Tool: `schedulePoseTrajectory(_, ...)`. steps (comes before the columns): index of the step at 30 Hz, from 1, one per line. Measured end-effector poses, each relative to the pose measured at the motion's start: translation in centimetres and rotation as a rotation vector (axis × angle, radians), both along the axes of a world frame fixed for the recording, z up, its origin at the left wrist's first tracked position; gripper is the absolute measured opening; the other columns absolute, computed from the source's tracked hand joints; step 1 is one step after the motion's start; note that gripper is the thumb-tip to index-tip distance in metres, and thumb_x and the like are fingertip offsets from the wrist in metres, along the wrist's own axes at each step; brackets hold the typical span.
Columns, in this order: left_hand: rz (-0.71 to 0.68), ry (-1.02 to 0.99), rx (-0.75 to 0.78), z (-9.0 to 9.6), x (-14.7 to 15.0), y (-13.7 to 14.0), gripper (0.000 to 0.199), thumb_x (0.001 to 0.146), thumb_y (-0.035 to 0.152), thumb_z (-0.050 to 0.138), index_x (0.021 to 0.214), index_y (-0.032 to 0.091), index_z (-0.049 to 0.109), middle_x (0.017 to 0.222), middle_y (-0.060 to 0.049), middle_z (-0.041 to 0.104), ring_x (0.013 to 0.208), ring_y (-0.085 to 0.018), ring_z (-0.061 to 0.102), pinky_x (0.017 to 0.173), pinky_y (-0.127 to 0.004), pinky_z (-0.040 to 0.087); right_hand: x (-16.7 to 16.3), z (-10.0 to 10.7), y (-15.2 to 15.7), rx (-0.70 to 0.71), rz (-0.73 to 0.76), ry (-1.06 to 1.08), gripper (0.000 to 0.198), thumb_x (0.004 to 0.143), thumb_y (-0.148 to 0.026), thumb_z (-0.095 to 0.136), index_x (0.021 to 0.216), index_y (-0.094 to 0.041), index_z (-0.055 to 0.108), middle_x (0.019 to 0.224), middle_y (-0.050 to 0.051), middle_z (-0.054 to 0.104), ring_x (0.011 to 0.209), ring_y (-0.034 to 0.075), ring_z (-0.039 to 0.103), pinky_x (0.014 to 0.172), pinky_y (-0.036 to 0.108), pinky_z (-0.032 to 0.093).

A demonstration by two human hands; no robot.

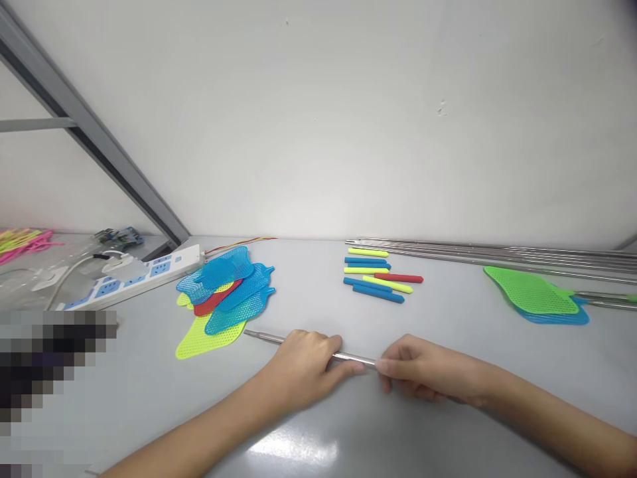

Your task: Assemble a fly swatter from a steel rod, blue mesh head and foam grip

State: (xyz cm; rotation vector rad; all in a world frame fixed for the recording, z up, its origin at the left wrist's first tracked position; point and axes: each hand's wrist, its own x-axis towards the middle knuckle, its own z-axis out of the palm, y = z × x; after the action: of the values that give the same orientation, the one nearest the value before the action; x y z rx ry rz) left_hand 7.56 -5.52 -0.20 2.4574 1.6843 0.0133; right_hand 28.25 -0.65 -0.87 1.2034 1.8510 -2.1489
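Observation:
A thin metal rod [353, 358] lies nearly level across the front of the grey table. My left hand [306, 365] is wrapped round its middle, with the thumb stretched along it to the right. At the rod's right end, my right hand [421, 368] is closed in a pinch; whether anything else is inside those fingers is hidden. Its left tip sticks out beyond my left hand, close to a yellow fly swatter head [202, 342]. Blue fly swatter heads [236, 315] and a red fly swatter head [212, 304] overlap in the same pile.
Behind my hands lie several coloured handle grips: blue [378, 293], yellow [368, 252] and red [401, 278]. Long metal rods [497, 255] run along the wall. Green [537, 292] and blue [552, 318] swatters on rods are at right. A white power strip [134, 275] is at left.

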Motion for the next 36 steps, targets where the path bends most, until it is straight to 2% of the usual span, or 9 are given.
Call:
schedulePoseTrajectory(7, 0.076, -0.04, 0.022, 0.3, -0.6, 0.6, 0.053, 0.076, 0.067, 0.026, 0.068, 0.019, 0.046, 0.066, -0.002, 0.058, 0.058, -0.017, 0.052, 0.048, -0.024, 0.025, 0.0, 0.4, 0.2, -0.101, -0.039, 0.061, 0.039, 0.075, -0.051, 0.049, 0.076, -0.013, 0.057, 0.054, -0.006, 0.033, 0.04, 0.002, 0.023, 0.036, 0.016, 0.015)
schedulePoseTrajectory(14, 0.132, 0.0, 0.044, 0.7, -1.6, 1.1, 0.055, 0.076, 0.067, 0.025, 0.061, 0.018, 0.046, 0.066, -0.003, 0.056, 0.061, -0.018, 0.05, 0.05, -0.025, 0.026, 0.2, 0.5, 0.8, -0.194, -0.032, 0.129, 0.033, 0.076, -0.046, 0.052, 0.075, -0.013, 0.055, 0.051, -0.008, 0.025, 0.039, 0.002, 0.015, 0.035, 0.017, 0.008)
schedulePoseTrajectory(19, 0.208, 0.052, 0.083, 0.4, -1.8, 1.3, 0.061, 0.072, 0.071, 0.024, 0.054, 0.017, 0.047, 0.059, -0.005, 0.054, 0.058, -0.018, 0.049, 0.051, -0.026, 0.024, 0.2, 0.4, 1.0, -0.203, -0.04, 0.156, 0.031, 0.077, -0.044, 0.051, 0.074, -0.013, 0.054, 0.051, -0.008, 0.022, 0.039, 0.002, 0.014, 0.035, 0.017, 0.008)
schedulePoseTrajectory(25, 0.137, 0.049, 0.066, -0.5, -1.6, 1.6, 0.063, 0.074, 0.07, 0.023, 0.051, 0.017, 0.046, 0.053, -0.003, 0.054, 0.051, -0.015, 0.046, 0.047, -0.025, 0.018, 0.5, 0.0, 1.1, -0.204, -0.004, 0.132, 0.033, 0.077, -0.047, 0.049, 0.073, -0.014, 0.053, 0.05, -0.008, 0.022, 0.039, 0.002, 0.013, 0.033, 0.017, 0.007)
schedulePoseTrajectory(29, 0.124, 0.057, 0.071, -0.8, -1.5, 1.6, 0.064, 0.071, 0.073, 0.025, 0.049, 0.017, 0.046, 0.048, -0.002, 0.051, 0.048, -0.014, 0.045, 0.047, -0.025, 0.016, 0.6, 0.0, 1.0, -0.163, 0.024, 0.124, 0.037, 0.078, -0.05, 0.046, 0.074, -0.014, 0.053, 0.05, -0.008, 0.024, 0.038, 0.002, 0.015, 0.033, 0.016, 0.011)
schedulePoseTrajectory(33, 0.142, 0.069, 0.073, -0.8, -1.4, 1.6, 0.065, 0.064, 0.077, 0.029, 0.047, 0.017, 0.044, 0.047, -0.002, 0.05, 0.048, -0.014, 0.045, 0.047, -0.025, 0.015, 0.7, 0.1, 0.9, -0.153, 0.074, 0.087, 0.039, 0.078, -0.053, 0.043, 0.074, -0.015, 0.052, 0.05, -0.008, 0.026, 0.039, 0.003, 0.018, 0.034, 0.015, 0.015)
schedulePoseTrajectory(36, 0.164, 0.067, 0.062, -0.9, -1.4, 1.6, 0.063, 0.067, 0.075, 0.029, 0.048, 0.017, 0.045, 0.048, -0.003, 0.052, 0.047, -0.014, 0.045, 0.047, -0.025, 0.014, 0.6, 0.0, 0.9, -0.155, 0.069, 0.092, 0.038, 0.079, -0.051, 0.043, 0.073, -0.015, 0.051, 0.05, -0.008, 0.025, 0.039, 0.003, 0.017, 0.033, 0.015, 0.013)
